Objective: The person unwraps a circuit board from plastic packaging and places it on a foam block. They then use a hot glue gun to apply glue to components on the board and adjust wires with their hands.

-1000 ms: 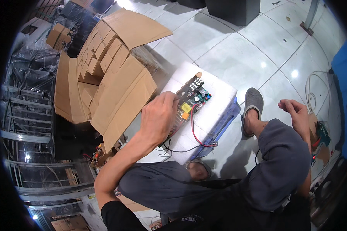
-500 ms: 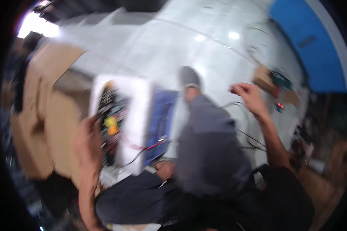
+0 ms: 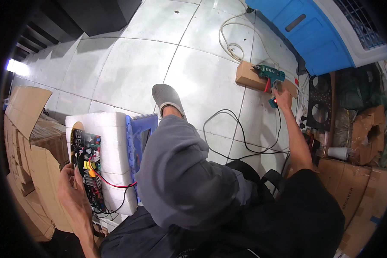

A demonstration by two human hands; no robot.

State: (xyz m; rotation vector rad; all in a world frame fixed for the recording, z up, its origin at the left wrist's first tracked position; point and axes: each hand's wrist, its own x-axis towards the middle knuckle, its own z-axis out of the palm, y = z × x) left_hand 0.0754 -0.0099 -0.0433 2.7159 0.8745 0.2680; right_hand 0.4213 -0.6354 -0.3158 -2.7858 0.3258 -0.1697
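A green circuit board (image 3: 87, 165) with yellow and black parts and red and black wires lies on a white foam block (image 3: 112, 150) at the lower left. My left hand (image 3: 71, 193) rests on the board's near edge and holds it flat. Far to the right, my right hand (image 3: 283, 96) reaches out and touches the handle of a teal glue gun (image 3: 268, 75), which lies on a small brown cardboard box (image 3: 250, 76). Whether the fingers are closed on the handle is not visible. My grey-clad knee (image 3: 180, 172) rises between the two hands.
A blue plastic stool (image 3: 138, 137) supports the foam block. Cardboard boxes (image 3: 28, 142) stack at the left, more at the lower right (image 3: 365, 193). A black cable (image 3: 241, 137) and a white cord (image 3: 232, 43) loop on the tiled floor. A large blue container (image 3: 314, 34) stands top right.
The view has swung to the right. My right hand has stretched away from my knee to the glue gun on the box. My left hand has stayed on the circuit board.
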